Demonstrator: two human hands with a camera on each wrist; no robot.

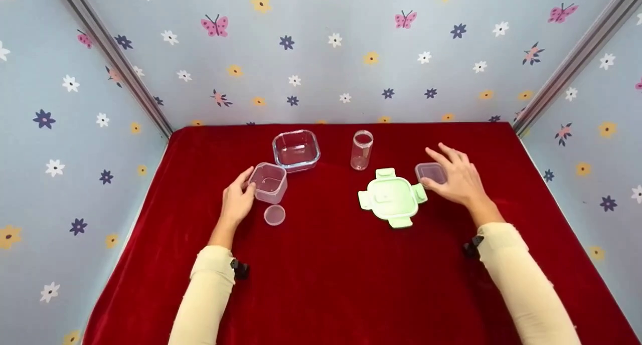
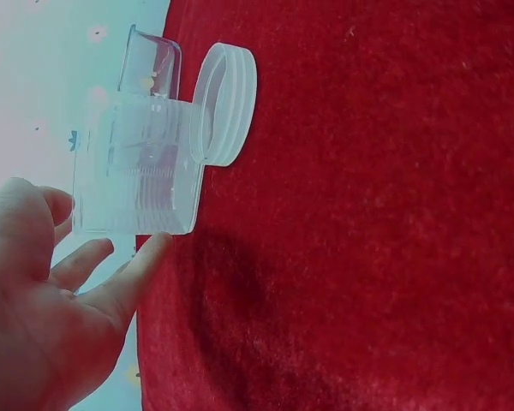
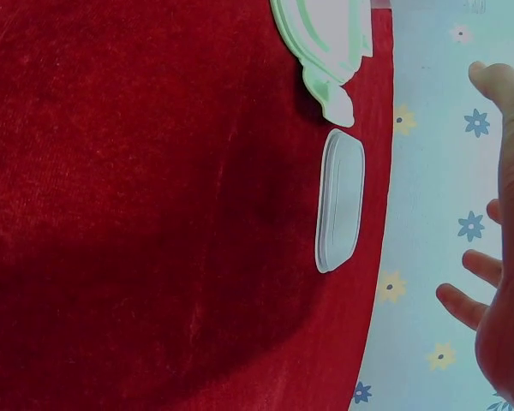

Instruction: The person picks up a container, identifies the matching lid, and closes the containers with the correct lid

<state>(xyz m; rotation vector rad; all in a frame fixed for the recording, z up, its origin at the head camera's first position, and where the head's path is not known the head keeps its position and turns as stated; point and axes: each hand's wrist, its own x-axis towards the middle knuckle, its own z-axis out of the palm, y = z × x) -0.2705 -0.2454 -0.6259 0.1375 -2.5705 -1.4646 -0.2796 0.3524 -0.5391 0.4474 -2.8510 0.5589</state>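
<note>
Red cloth (image 1: 341, 280), spread as the base of the set. Two pale sleeves (image 1: 205, 292), extended over it from the near edge. Round lid (image 1: 274, 215), laid flat just in front of the tub. Green lid (image 1: 393, 200), four-flapped, laid flat right of centre. Left hand (image 1: 236, 199), placed at the tub's left side, fingers spread and not closed round it; whether the wall is touched cannot be told. Tub (image 1: 271, 194), clear, stood upright on the cloth. Right hand (image 1: 457, 178), held above the small lid, fingers spread, nothing gripped. Small lid (image 1: 430, 171), clear, laid flat beside the green lid. Jar (image 1: 360, 157), clear, stood upright beyond the green lid. Glass bowl (image 1: 300, 166), set just behind the tub. Wall (image 1: 321, 49), patterned with flowers and butterflies.
</note>
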